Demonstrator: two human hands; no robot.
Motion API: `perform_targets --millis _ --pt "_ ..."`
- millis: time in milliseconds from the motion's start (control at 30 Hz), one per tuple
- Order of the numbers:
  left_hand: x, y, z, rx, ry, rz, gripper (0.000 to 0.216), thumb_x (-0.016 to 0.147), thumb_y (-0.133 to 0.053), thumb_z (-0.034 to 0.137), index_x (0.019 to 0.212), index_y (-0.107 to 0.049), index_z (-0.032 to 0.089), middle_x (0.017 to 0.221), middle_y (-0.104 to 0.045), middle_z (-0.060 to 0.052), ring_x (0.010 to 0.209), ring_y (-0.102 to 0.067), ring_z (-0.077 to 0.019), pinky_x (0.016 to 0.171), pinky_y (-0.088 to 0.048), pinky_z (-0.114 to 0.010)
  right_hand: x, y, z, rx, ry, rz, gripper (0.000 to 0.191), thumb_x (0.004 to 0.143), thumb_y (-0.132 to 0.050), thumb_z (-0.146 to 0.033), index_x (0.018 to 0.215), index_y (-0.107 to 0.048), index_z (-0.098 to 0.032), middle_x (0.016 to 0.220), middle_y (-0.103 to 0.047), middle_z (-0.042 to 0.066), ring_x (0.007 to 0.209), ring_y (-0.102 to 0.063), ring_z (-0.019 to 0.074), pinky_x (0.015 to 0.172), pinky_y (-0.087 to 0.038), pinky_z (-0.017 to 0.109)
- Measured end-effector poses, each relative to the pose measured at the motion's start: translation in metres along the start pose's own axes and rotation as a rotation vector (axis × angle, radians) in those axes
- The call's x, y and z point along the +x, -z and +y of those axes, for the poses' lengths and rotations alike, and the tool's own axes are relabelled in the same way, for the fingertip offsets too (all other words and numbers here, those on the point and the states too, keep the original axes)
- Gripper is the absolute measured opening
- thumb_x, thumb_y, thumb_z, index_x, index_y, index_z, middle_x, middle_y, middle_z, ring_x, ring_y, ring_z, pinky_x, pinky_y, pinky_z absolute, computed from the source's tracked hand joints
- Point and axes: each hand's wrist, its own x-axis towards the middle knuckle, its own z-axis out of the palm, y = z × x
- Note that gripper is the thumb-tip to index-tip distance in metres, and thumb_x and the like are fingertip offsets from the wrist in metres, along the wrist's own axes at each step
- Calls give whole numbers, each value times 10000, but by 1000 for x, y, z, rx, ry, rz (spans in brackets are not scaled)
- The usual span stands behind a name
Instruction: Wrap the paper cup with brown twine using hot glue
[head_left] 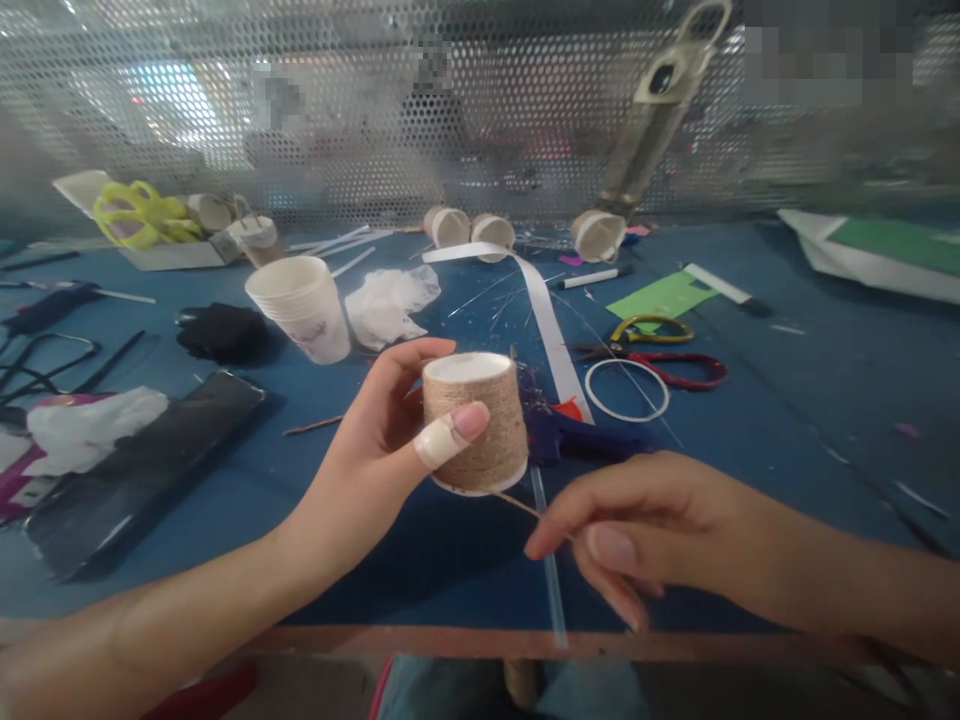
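My left hand (382, 430) is wrapped round a paper cup (495, 430), its thumb, with a bandage on it, pressed on the near side. Brown twine is wound round most of the cup's wall; a white band shows at its lower edge and the inside is white. From the bottom edge a loose strand of twine (517, 504) runs to my right hand (637, 540), whose thumb and fingers are closed on it. Behind the cup lies a dark blue glue gun (577, 438), with a clear glue stick (551, 560) stretching toward the table's front edge.
Stacked paper cups (300, 310) and crumpled white plastic (394, 305) stand left of centre. Scissors (660, 350), a white ring (626, 390) and a paper strip (547, 330) lie to the right. Several small twine-covered cups (600, 237) line the back by a perforated metal panel (360, 120).
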Motion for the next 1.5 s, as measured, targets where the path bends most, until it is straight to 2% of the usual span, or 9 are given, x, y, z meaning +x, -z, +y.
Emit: perform_targets --millis 200,333,567,667,767,1000,1100,1267,1500 --pt "1 -1 -3 27 -28 -39 416 887 -933 372 1223 -696 310 1117 -775 25 1040 -741 -148 821 -574 -203 -2 -1 -2 -29 15 61 435 1037 -701 -582 932 -766 -165 629 -549 -48 542 -473 84 490 -370 207" --pt "2 1 -3 50 -21 -60 403 896 -926 364 1219 -693 310 1100 -766 28 1018 -741 -136 808 -572 -194 -4 -2 -3 -194 101 212 356 1009 -740 -525 867 -796 -203 687 -663 -12 603 -550 102 547 -447 205" --pt "0 -1 3 83 53 -95 446 881 -926 438 1213 -664 299 1055 -771 7 956 -751 -162 764 -585 -230 -10 -3 -9 -612 508 292 188 1055 -697 -265 900 -794 -225 693 -773 -32 525 -614 77 487 -423 206" --pt "-2 0 5 93 70 -106 430 884 -925 418 1219 -680 308 1069 -768 8 971 -751 -165 766 -580 -232 -15 -1 -11 -781 503 310 153 1066 -674 -262 977 -798 -259 718 -794 -28 585 -702 111 550 -508 224" --pt "-3 2 5 99 89 -117 419 885 -923 420 1219 -696 311 1046 -759 7 949 -743 -167 757 -571 -239 -17 -1 -11 -880 481 350 177 1071 -655 -275 962 -793 -267 694 -783 -28 546 -681 118 535 -510 236" --pt "-1 4 2 69 142 -107 406 902 -898 467 1235 -727 312 1117 -766 -14 1011 -725 -203 815 -567 -285 -14 0 2 -858 517 508 177 1040 -663 -262 872 -717 -272 594 -635 -68 441 -451 94 464 -385 247" --pt "1 5 3 59 166 -105 429 885 -910 485 1235 -735 309 1112 -765 -12 1024 -715 -202 838 -556 -288 -12 3 6 -852 509 534 196 1034 -662 -259 839 -686 -267 606 -634 -57 452 -441 98 457 -342 261" --pt "2 5 6 61 189 -91 436 875 -913 512 1226 -747 314 1113 -762 -8 1046 -704 -202 856 -539 -289 -10 9 3 -839 570 551 234 1022 -665 -250 788 -652 -246 545 -507 -87 427 -373 73 453 -307 251" --pt "3 6 5 36 198 -111 414 894 -894 502 1237 -758 314 1147 -775 -31 1069 -697 -233 886 -531 -330 -12 9 0 -841 570 599 236 1024 -685 -280 793 -708 -240 537 -538 -75 423 -377 77 472 -333 272"
